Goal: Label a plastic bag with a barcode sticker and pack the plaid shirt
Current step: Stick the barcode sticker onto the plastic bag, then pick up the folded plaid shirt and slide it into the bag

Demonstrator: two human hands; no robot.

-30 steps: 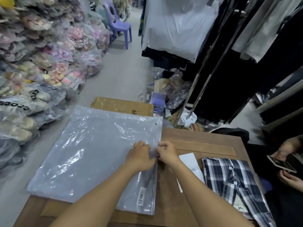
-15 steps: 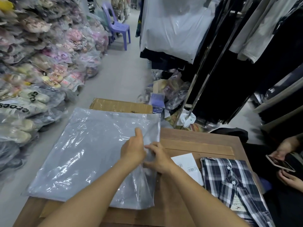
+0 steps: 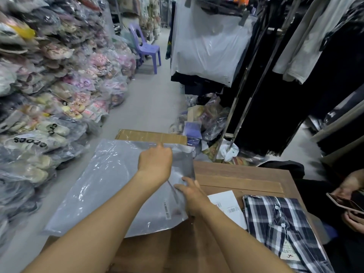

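A large clear plastic bag [image 3: 102, 186] lies over the left part of the wooden table [image 3: 242, 174], overhanging its edge. My left hand [image 3: 155, 162] grips the bag's upper layer near its far right corner and lifts it. My right hand [image 3: 189, 192] pinches the bag's right edge lower down. A barcode sticker [image 3: 167, 210] shows on the bag near its right side. The folded plaid shirt [image 3: 279, 227] with a paper tag lies on the table's right side. A white sheet of barcode stickers [image 3: 226, 201] lies between the bag and the shirt.
A cardboard box [image 3: 151, 134] stands beyond the table. Piles of bagged shoes [image 3: 49, 95] fill the left. Clothes racks [image 3: 275, 75] hang at right. Another person's hands hold a phone [image 3: 344, 202] at the right edge. A purple chair [image 3: 145, 48] stands down the aisle.
My left hand has moved up and away along the bag's right edge, lifting the top layer. My right hand stays on the edge. The bag's opening has spread apart.
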